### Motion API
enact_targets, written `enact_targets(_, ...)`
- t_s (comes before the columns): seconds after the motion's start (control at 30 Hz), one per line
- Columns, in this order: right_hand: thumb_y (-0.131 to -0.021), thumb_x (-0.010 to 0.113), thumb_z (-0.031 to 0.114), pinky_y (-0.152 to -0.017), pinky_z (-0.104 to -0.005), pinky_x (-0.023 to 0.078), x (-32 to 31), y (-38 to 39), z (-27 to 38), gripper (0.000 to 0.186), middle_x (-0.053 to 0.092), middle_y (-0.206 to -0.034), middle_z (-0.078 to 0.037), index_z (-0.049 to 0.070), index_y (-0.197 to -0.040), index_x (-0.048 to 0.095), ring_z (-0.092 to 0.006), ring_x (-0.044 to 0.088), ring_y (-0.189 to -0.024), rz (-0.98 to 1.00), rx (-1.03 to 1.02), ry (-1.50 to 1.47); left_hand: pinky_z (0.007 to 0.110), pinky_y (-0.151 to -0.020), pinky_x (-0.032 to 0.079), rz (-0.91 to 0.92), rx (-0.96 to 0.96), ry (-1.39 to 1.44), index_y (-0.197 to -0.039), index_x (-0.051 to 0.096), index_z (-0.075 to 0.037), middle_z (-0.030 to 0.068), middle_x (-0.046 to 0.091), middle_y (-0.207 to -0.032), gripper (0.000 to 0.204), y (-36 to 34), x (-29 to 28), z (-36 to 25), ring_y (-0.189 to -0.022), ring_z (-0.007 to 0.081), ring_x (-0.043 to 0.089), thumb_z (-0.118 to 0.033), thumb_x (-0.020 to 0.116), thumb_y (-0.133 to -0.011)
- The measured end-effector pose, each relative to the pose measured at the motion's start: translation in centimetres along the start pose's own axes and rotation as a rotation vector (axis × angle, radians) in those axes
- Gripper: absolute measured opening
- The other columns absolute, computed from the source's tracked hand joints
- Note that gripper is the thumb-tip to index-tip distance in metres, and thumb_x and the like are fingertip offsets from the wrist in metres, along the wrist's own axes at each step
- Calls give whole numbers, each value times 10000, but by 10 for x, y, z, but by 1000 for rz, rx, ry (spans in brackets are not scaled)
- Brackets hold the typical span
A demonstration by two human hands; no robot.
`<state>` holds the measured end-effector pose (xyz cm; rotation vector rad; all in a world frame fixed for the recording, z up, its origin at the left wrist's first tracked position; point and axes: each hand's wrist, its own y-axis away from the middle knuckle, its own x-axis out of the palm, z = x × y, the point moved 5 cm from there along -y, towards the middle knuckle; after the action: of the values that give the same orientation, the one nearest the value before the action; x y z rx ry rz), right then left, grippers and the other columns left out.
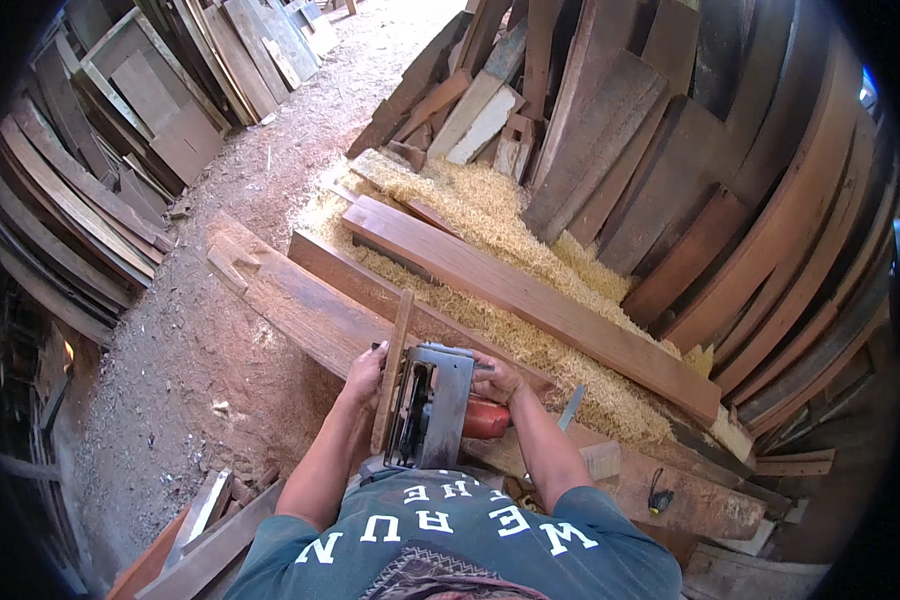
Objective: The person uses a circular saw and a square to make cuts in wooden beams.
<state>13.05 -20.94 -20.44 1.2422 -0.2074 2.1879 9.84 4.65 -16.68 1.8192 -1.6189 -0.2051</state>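
A handheld power tool, which looks like a circular saw [448, 405], is held close to my body. It has a flat metal base plate and a red housing, and is tipped so that the base shows. Along its left side runs a narrow wooden strip [394, 375]. My left hand [366, 378] is closed at the strip's outer edge, fingertips partly hidden. My right hand [497, 380] grips the saw from the other side, near the red housing; the part under its fingers is hidden. Beneath lies a long wooden plank [305, 295], with a notch near its far end.
A thick reddish beam [530, 300] lies on pale wood shavings [470, 200], alongside another board [355, 275]. Boards [660, 150] lean densely at right, and more boards [80, 200] stand at left. A small black-and-yellow tape measure [659, 497] rests on wood at lower right.
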Motion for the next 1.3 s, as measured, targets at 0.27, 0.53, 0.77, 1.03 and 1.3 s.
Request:
enact_targets(0.27,-902,720,148,-1082,-448,456,-6,-1,-7,703,524,-1441,-134,45,-1506,375,-269,550,-1294,11,103,-136,302,-689,545,-13,-59,190,-1057,652,-55,39,686,-894,276,-3,1,6,-758,149,640,-277,487,-1058)
enact_targets(0.53,-992,581,253,-1109,-464,422,-37,0,-22,582,522,-1456,-131,13,-1490,398,-272,534,-1313,53,156,-153,310,-688,558,22,-62,113,-1121,636,-54,70,691,-949,325,3,6,-2,-801,169,663,-322,463,-1063)
enact_targets(0.77,-1031,489,352,-1093,-462,428,-12,-2,-12,523,578,-1393,-141,13,-1428,480,-274,580,-1252,47,139,-110,299,-677,542,9,-111,122,-1090,645,-55,47,674,-899,331,5,5,-6,-776,153,649,-326,455,-1070)
enact_targets(1.03,-1028,476,426,-855,-364,499,-3,0,-20,556,654,-1123,-79,62,-1448,476,-202,624,-976,40,289,-229,332,-618,570,-34,-99,133,-1080,623,-45,72,679,-888,268,14,11,-12,-731,164,661,-292,526,-1041)
enact_targets(1.3,-990,449,538,-437,-206,341,-1,10,-12,523,559,-726,-13,82,-1165,636,-90,477,-575,-67,452,-190,332,-612,574,-61,-120,137,-1069,626,-55,68,686,-866,237,17,19,-18,-720,157,661,-272,536,-1038)
